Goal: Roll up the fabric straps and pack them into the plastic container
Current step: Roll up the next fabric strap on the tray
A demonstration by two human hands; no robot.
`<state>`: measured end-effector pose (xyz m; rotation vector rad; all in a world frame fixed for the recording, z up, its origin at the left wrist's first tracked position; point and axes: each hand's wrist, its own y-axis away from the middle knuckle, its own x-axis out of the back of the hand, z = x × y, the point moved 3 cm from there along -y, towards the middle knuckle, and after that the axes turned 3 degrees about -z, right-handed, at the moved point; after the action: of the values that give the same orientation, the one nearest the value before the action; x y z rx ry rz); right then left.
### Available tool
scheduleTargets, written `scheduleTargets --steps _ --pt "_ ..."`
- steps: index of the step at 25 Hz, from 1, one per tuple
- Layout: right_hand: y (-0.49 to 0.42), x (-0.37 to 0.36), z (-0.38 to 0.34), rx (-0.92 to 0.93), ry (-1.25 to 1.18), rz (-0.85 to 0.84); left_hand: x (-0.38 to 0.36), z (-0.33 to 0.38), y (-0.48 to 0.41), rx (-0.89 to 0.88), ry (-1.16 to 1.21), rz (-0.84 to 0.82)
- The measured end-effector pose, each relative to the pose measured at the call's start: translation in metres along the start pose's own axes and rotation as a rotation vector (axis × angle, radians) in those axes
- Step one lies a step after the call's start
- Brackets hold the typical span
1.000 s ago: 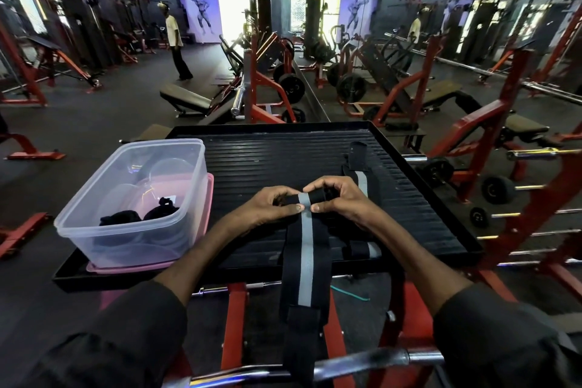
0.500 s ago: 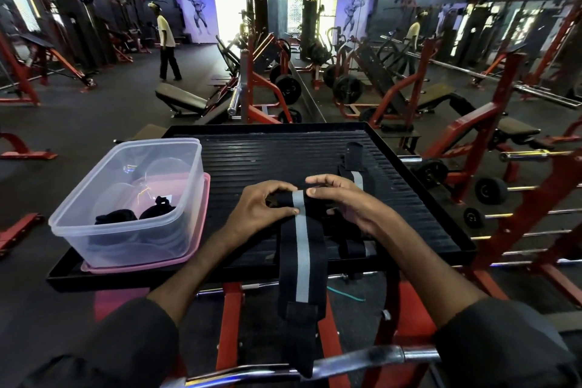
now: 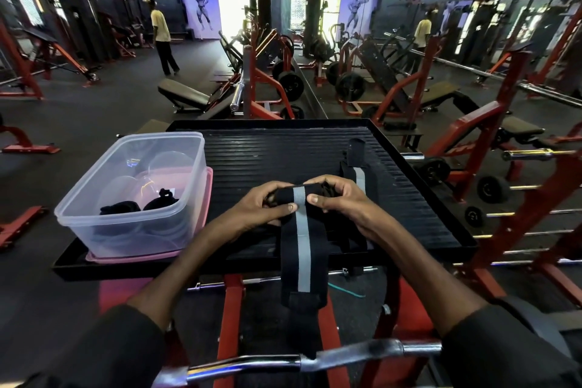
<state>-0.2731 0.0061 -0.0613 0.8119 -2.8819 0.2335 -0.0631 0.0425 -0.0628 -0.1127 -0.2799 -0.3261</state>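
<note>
Only one view is given, from a wide-angle camera worn on the person's head. It faces forward and down, very near to the left hand point(image 3: 261, 209) and right hand point(image 3: 341, 203), which are in the near middle, above the bench point(image 3: 283, 154). The forearms point(image 3: 195, 261) enter from the near edge. Far away the gym hall point(image 3: 126, 98) is seen

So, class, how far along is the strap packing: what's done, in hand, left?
Done: two dark bundles lie in the plastic container. In hand: left hand and right hand pinch the part-rolled striped strap; its tail hangs off the tray. Left: a second strap lies flat.
</note>
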Motion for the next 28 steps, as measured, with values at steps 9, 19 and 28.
scheduleTargets --steps 9,19,28 --pt "0.008 -0.001 0.001 0.124 -0.001 -0.023 -0.005 -0.004 0.009 -0.063 0.004 0.024" --pt "0.006 -0.008 -0.022 -0.202 -0.268 -0.077 -0.006 0.007 0.021 -0.291 -0.272 0.251" --pt "0.018 -0.009 -0.014 -0.304 0.017 -0.24 -0.003 0.007 0.025 -0.381 -0.398 0.188"
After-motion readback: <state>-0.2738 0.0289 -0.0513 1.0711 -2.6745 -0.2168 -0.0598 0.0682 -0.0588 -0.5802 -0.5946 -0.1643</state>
